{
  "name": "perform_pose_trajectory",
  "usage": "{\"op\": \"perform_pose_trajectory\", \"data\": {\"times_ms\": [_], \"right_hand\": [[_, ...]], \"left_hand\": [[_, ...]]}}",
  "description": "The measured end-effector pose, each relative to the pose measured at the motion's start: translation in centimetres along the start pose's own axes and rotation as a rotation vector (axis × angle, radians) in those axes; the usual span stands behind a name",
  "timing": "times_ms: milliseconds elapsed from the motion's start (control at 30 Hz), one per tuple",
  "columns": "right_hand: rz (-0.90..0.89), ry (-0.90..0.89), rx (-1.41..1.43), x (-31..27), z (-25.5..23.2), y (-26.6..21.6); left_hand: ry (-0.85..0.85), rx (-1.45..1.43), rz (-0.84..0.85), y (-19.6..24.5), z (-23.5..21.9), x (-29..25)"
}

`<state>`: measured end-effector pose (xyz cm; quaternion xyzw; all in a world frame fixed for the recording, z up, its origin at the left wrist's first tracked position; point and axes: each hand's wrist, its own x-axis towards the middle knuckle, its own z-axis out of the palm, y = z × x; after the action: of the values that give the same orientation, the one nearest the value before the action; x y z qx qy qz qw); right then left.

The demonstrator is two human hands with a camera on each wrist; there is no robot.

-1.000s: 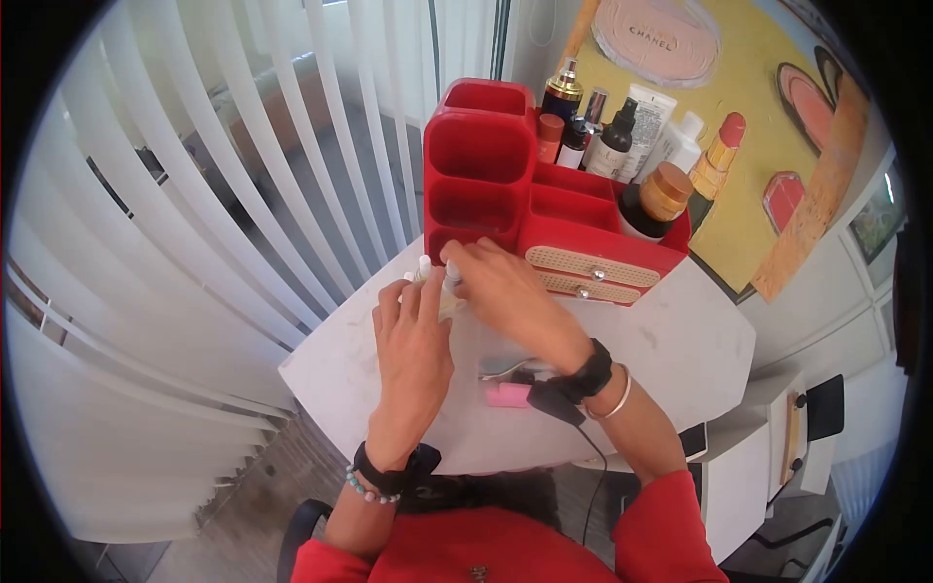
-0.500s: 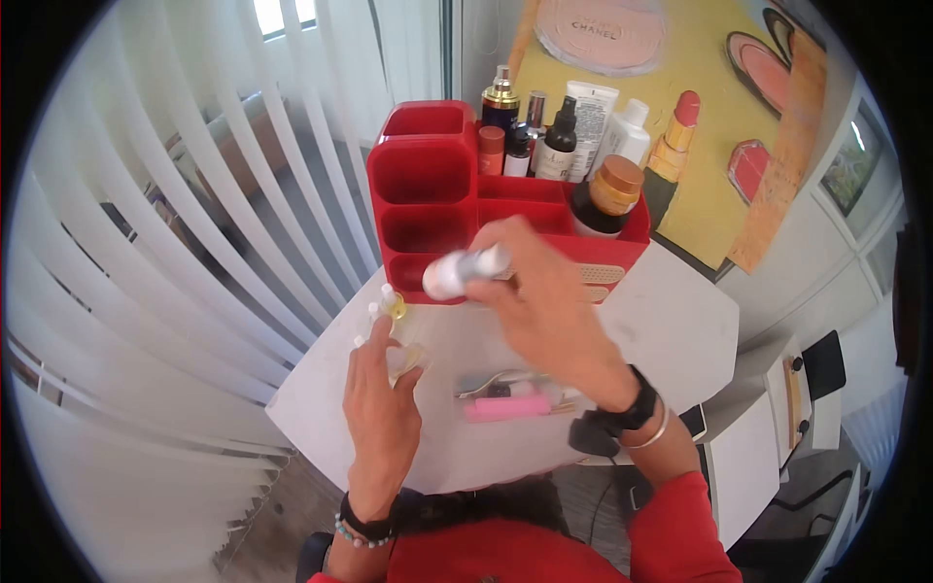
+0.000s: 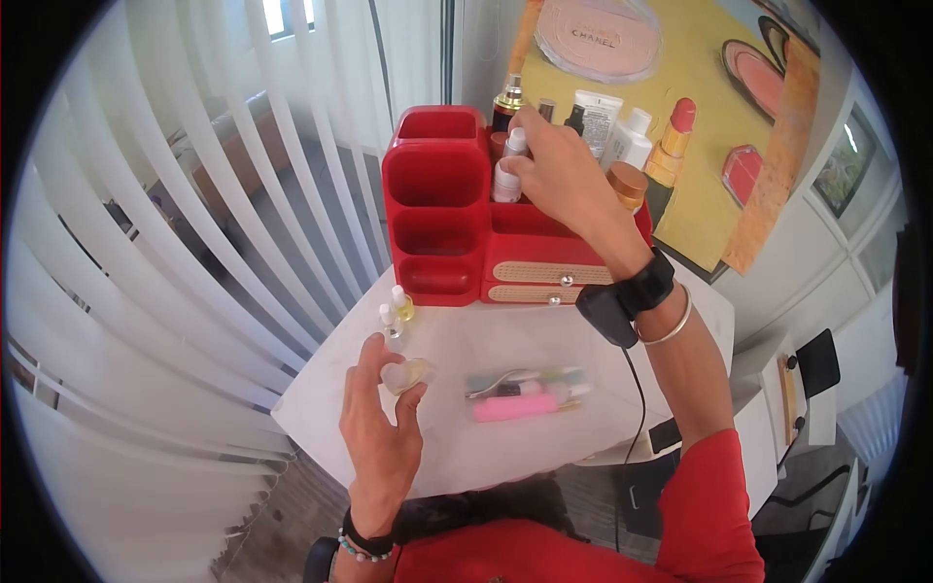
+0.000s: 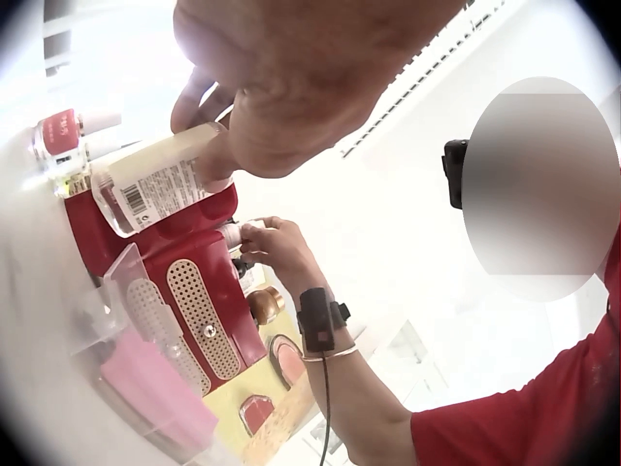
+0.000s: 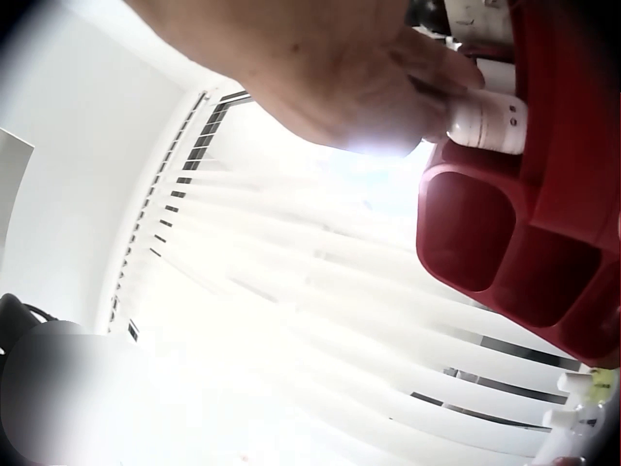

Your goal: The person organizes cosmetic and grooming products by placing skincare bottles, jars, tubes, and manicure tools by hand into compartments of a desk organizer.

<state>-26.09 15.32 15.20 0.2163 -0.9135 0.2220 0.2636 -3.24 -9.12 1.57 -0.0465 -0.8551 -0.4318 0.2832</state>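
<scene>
White vertical blinds [image 3: 165,389], yellow cosmetics-themed painting [image 3: 705,126], greyish floor [image 3: 260,510], white furniture [image 3: 741,462].

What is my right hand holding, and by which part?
Your right hand holds a small white bottle by its upper part, its lower end uncovered.

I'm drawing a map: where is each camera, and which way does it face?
Head: on the person's head, facing forward and down at the table and red organizer; left hand, right hand and red top show.
Left wrist: on that wrist, looking past the clear bottle toward the red organizer; left hand, right arm and blurred head show.
Right wrist: on that wrist, facing the white bottle, red organizer and blinds; right hand and blurred head show.
Shared: head and right wrist both show the right hand holding the white bottle.
</scene>
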Motion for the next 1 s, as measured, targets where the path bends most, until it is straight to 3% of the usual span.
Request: {"op": "perform_pose_trajectory", "data": {"times_ms": [133, 233, 300, 333, 367, 433, 500, 600, 700, 933, 1000], "right_hand": [[0.017, -0.051, 0.026, -0.2, 1.1, 0.6], [-0.045, 0.058, 0.028, -1.8, 1.0, -0.1], [-0.097, 0.274, -0.061, -4.7, -1.2, -3.8], [-0.148, 0.242, -0.017, -6.4, -1.7, -4.9], [-0.074, 0.128, 0.173, -8.4, -1.9, -6.2], [-0.296, -0.024, 0.322, -11.6, -1.8, -7.6], [-0.177, -0.212, 0.428, -14.1, -2.2, -9.6], [-0.201, -0.299, 0.558, -15.7, -1.1, -10.5], [-0.182, -0.240, 0.504, -16.4, -0.5, -10.4], [-0.066, -0.276, 0.491, -16.9, -1.8, -9.0], [0.016, -0.243, 0.471, -16.4, -3.2, -8.6]], "left_hand": [[0.060, 0.009, 0.079, -0.2, -0.4, 0.4], [0.072, -0.027, 0.060, -0.4, -0.5, 0.4], [0.070, -0.160, -0.007, -0.3, -0.5, 0.3], [0.074, -0.158, -0.020, -0.1, -0.6, 0.3], [0.073, -0.185, -0.011, 0.3, -0.7, 0.5], [0.071, -0.213, 0.002, 0.7, -0.5, 0.9], [0.039, -0.261, 0.035, 1.2, 0.0, 0.8], [0.037, -0.176, 0.106, 2.2, 1.0, 0.3], [0.073, -0.055, 0.237, 2.7, 1.6, 0.1], [-0.030, -0.177, 0.220, 2.6, 2.7, -0.5], [-0.005, -0.138, 0.311, 3.4, 2.5, 0.3]]}}
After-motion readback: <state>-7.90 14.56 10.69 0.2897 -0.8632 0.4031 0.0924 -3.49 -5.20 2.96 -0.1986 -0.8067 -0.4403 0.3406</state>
